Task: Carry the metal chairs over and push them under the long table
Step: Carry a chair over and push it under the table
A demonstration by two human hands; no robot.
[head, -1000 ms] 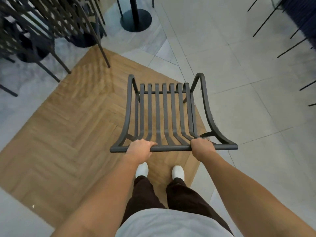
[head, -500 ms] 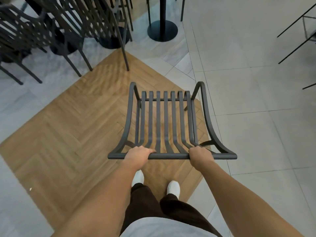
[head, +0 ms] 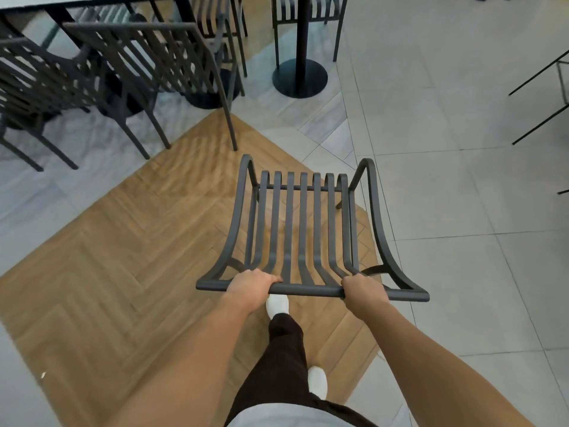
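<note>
A dark grey slatted metal chair point(head: 303, 229) hangs in front of me, seen from above over the wood-patterned floor. My left hand point(head: 251, 283) grips the top rail of its back on the left side. My right hand point(head: 361, 289) grips the same rail toward the right. The long table point(head: 55, 1) shows as a pale edge along the top left. Two matching chairs point(head: 144, 60) stand pushed against it, their backs toward me.
A black round pedestal base point(head: 300, 77) stands ahead, slightly right of the chair. Another chair point(head: 308, 13) sits behind it. Thin black legs point(head: 542, 118) cross the right edge. My white shoes step on the herringbone panel point(head: 123, 272) between grey tiles.
I have walked forward with the chair held in both hands. The table, its chairs and the pedestal base have come closer and lower in view. My left foot has stepped ahead.
</note>
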